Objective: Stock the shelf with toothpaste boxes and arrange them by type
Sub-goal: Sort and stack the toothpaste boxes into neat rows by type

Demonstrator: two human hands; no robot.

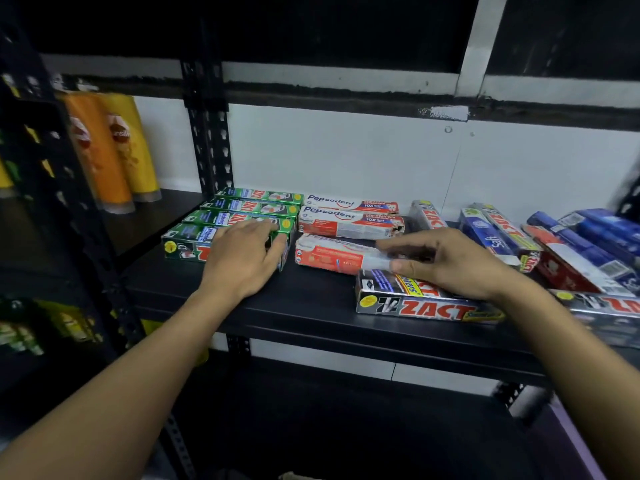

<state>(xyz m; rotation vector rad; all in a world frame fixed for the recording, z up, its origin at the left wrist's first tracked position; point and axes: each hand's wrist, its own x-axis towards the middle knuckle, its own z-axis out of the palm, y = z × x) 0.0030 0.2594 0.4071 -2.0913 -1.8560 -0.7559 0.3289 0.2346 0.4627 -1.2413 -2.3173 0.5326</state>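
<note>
Left hand (242,258) flat on green cardboard box (183,244); right hand (446,261) pinches red box (322,258).

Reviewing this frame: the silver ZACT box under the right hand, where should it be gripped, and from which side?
Probably across its narrow width at the left half, coming from the front and above. The silver ZACT box lies flat, lengthwise along the shelf edge, with its front face and left end unobstructed; the right hand covers its back right part.

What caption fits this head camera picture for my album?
Left hand rests on a green cardboard Zact box; right hand grips a red-and-white Pepsodent box.
</note>
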